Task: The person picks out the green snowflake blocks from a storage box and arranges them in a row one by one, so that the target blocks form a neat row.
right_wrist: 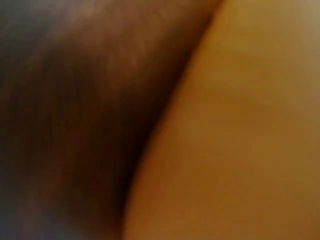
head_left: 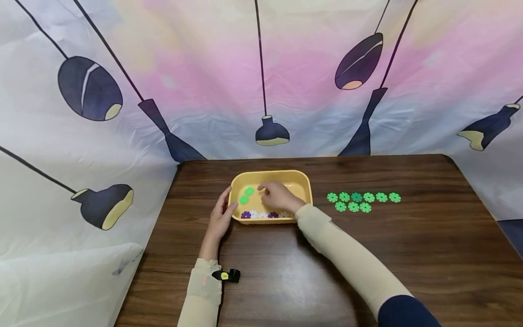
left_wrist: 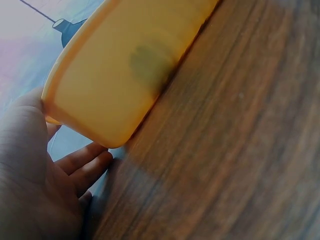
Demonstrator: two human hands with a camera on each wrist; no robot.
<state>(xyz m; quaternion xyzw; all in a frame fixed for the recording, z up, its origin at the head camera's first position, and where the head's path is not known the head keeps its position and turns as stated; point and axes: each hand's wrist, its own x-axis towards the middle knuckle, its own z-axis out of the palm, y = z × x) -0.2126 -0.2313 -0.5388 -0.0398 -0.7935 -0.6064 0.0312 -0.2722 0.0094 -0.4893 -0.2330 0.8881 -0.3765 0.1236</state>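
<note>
A yellow plastic tray (head_left: 269,174) stands on the table. My left hand (head_left: 220,215) holds its left end, thumb at the rim and fingers against the outside; the left wrist view shows this hand (left_wrist: 65,175) at the tray's corner (left_wrist: 110,100). Inside the tray, my right hand (head_left: 279,196) reaches over the middle with fingers bent, thumb and forefinger apart and no piece showing between them. Two green notched discs (head_left: 249,191) lie left of its fingertips. Purple discs (head_left: 246,215) and white discs (head_left: 263,215) line the tray's near side, partly behind the right hand.
Right of the tray, several green notched discs (head_left: 357,197) lie in two rows on the brown wooden table (head_left: 408,250). One disc in the far row is darker. A cloth printed with lamps (head_left: 229,68) hangs behind the table. The right wrist view is blurred, with the tray wall (right_wrist: 225,150) close up.
</note>
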